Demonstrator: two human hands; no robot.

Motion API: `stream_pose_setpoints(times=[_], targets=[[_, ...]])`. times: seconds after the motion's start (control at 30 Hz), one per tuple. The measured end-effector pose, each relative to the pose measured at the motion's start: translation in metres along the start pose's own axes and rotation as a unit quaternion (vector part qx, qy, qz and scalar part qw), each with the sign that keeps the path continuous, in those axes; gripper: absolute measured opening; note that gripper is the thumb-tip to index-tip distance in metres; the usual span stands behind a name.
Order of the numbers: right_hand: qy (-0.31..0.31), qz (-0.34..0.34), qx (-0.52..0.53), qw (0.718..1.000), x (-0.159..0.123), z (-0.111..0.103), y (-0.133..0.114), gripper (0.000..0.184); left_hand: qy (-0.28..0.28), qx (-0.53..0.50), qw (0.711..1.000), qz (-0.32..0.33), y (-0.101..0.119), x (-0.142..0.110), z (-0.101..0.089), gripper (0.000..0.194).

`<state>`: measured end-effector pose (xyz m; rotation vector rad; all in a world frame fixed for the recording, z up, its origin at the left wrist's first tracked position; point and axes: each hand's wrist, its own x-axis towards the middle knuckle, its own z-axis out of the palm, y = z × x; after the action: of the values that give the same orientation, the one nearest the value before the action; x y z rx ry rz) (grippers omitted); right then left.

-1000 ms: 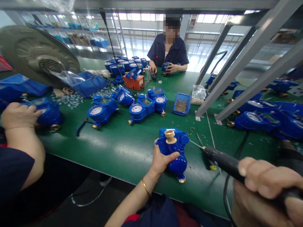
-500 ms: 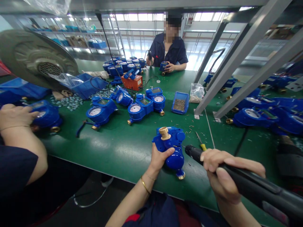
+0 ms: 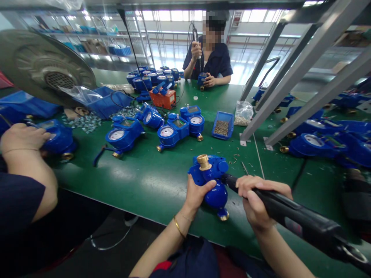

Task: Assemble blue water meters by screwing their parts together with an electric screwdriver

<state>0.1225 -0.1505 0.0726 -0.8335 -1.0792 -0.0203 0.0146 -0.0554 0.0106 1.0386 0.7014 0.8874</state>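
A blue water meter (image 3: pixel 216 195) with brass threaded ends lies tipped on its side on the green table. My left hand (image 3: pixel 197 193) grips it, thumb across the body and the other fingers hidden behind. Wrapped around a black electric screwdriver (image 3: pixel 284 212) is my right hand (image 3: pixel 257 200). The screwdriver's front end meets the right side of the meter; its bit is hidden there. Just beyond my right hand, the shaft of a small hand screwdriver (image 3: pixel 245 168) shows, its handle covered.
Several upright meters (image 3: pixel 171 133) stand beyond my hands. A blue bin of screws (image 3: pixel 222 127) and a plastic bag (image 3: pixel 243 112) sit near slanted metal posts (image 3: pixel 304 73). A co-worker's hand (image 3: pixel 26 141) touches a meter at left; another person (image 3: pixel 207 58) works opposite with an electric screwdriver.
My right hand has moved left, bringing the electric screwdriver from just off the meter up against its side. My left hand keeps its hold. The person opposite has raised a screwdriver over a meter.
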Motion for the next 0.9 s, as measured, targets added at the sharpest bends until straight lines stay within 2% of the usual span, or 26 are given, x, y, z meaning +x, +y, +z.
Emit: stream_pose_setpoints(times=[0.2,0.43,0.77,0.83,0.9], targets=[[0.070,-0.044,-0.034,0.996,0.004,0.010,0.001,0.034,-0.007,0.031,0.999,0.016,-0.003,-0.003,-0.001,0.077],[0.116,-0.008,-0.044,0.992,0.007,0.012,-0.001,0.031,0.009,0.030,0.999,0.018,-0.002,-0.007,0.005,0.082],[0.126,-0.016,-0.068,0.990,0.006,0.013,-0.004,0.034,0.009,0.023,1.000,0.016,0.001,-0.007,0.003,0.073],[0.130,-0.030,-0.070,0.989,0.006,0.012,-0.004,0.036,0.009,0.026,1.000,0.014,-0.001,-0.008,0.003,0.077],[0.114,-0.010,-0.068,0.991,0.003,0.009,-0.002,0.037,0.017,0.027,0.999,0.006,-0.002,-0.008,0.002,0.081]])
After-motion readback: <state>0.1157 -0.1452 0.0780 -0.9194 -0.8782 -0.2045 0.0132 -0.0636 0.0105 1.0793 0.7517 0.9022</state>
